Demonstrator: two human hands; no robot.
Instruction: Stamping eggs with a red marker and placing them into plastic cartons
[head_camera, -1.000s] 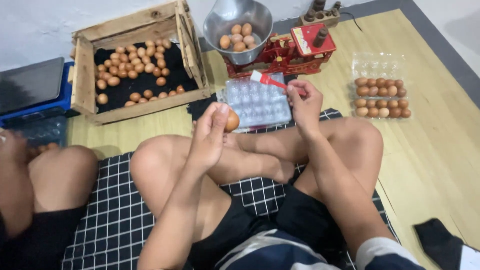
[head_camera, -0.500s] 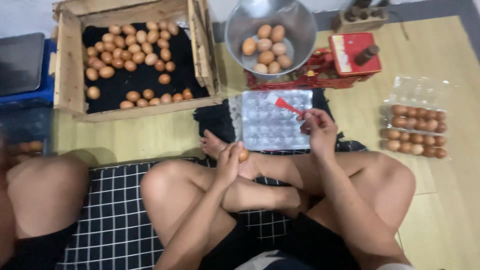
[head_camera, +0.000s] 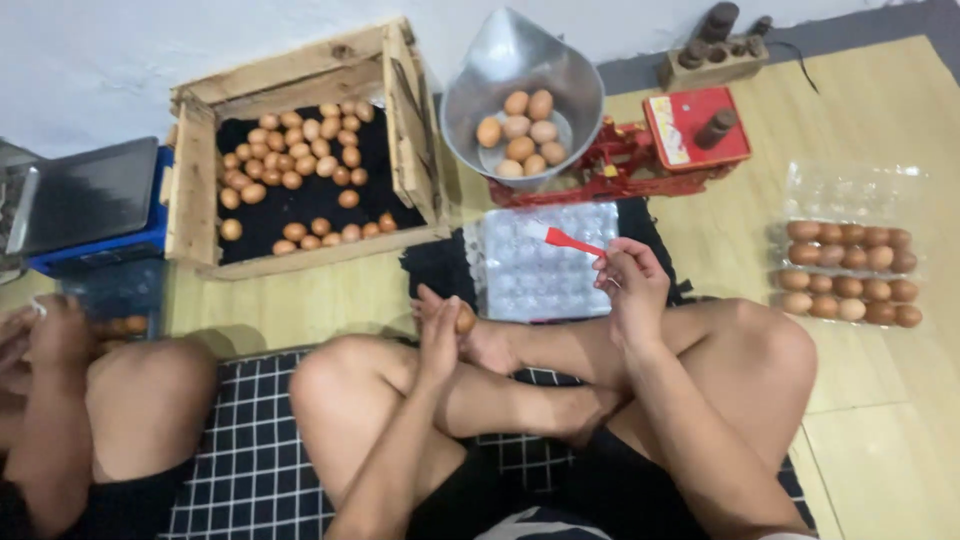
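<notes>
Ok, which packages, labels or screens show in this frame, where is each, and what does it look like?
Clear plastic egg carton: far right on the floor, lid open, rows of brown eggs.
Empty clear egg tray: centre, ahead of the right hand, which holds a red brush.
Label: pale strip on the red scale.
Dark flat panel: far left on a blue crate; possibly a screen.

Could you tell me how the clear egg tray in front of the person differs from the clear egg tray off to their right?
The egg tray in front looks empty, its cups bare, while the egg tray at the right holds rows of brown eggs. The front tray lies partly on a dark cloth; the right tray sits on the wooden floor. The right hand, holding a red brush, is over the front tray; no hand is near the right one. Both are clear plastic.
</notes>
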